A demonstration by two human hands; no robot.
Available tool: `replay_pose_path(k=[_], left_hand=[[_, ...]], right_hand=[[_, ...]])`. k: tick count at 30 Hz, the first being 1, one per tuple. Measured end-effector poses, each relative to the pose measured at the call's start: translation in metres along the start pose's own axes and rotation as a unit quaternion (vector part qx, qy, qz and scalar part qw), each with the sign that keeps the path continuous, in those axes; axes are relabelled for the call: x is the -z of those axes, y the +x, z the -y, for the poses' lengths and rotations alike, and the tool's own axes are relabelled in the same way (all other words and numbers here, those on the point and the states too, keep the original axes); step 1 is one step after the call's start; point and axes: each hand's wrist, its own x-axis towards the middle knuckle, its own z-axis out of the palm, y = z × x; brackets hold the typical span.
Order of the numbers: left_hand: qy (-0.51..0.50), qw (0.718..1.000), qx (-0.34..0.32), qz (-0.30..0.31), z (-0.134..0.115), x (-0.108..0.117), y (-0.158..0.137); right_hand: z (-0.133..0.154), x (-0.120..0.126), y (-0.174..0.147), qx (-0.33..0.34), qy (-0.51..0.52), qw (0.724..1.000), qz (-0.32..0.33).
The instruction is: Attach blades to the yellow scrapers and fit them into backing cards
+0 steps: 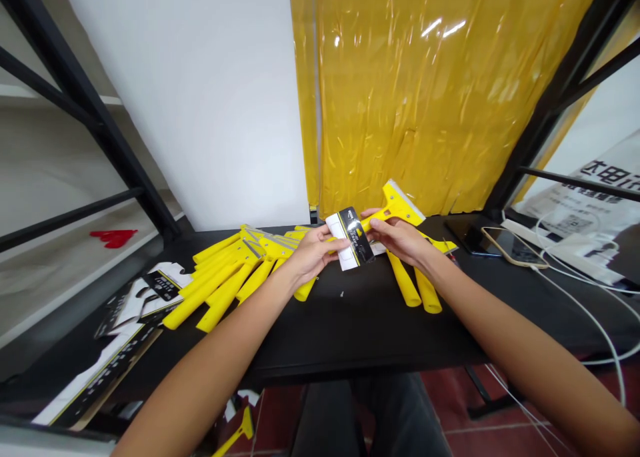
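My right hand (400,236) grips a yellow scraper (395,207) near its neck, with the wide metal-edged head tilted up to the right. My left hand (314,252) pinches the left edge of a black-and-white printed card (354,238), which lies against the scraper's handle. Whether the card wraps around the handle or only touches it, I cannot tell. To the left of my left hand lies a pile of similar yellow scrapers (225,270). Below my right hand rest a couple more yellow scrapers (404,280), their heads partly hidden by my hand.
Several printed cards (100,370) lie at the left of the black table (345,337). At the right are a dark phone (470,237), a second phone (513,245) and white cables (595,310). A white panel and yellow-wrapped surface (440,97) stand behind. Another scraper (240,434) is below the table.
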Motion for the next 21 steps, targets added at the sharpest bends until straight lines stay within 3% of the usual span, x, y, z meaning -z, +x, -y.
replay_pose_path(k=[3, 6, 9, 17, 21], left_hand=[[0.001, 1.0, -0.027, -0.013, 0.002, -0.002, 0.0], [-0.004, 0.999, -0.033, -0.032, 0.0, -0.001, 0.001], [0.006, 0.998, -0.023, -0.053, -0.003, -0.001, 0.0], [0.125, 0.992, -0.003, -0.006, -0.003, 0.001, -0.003], [0.13, 0.991, -0.009, -0.009, -0.006, 0.002, -0.003]], right_hand=[[0.002, -0.004, 0.0, 0.021, 0.018, 1.0, -0.006], [0.007, 0.005, 0.005, 0.068, 0.084, 0.99, -0.096], [0.011, 0.018, 0.01, 0.11, 0.07, 0.976, -0.176], [0.015, 0.017, 0.009, 0.107, -0.004, 0.983, -0.151], [0.017, 0.014, 0.008, 0.112, 0.002, 0.983, -0.143]])
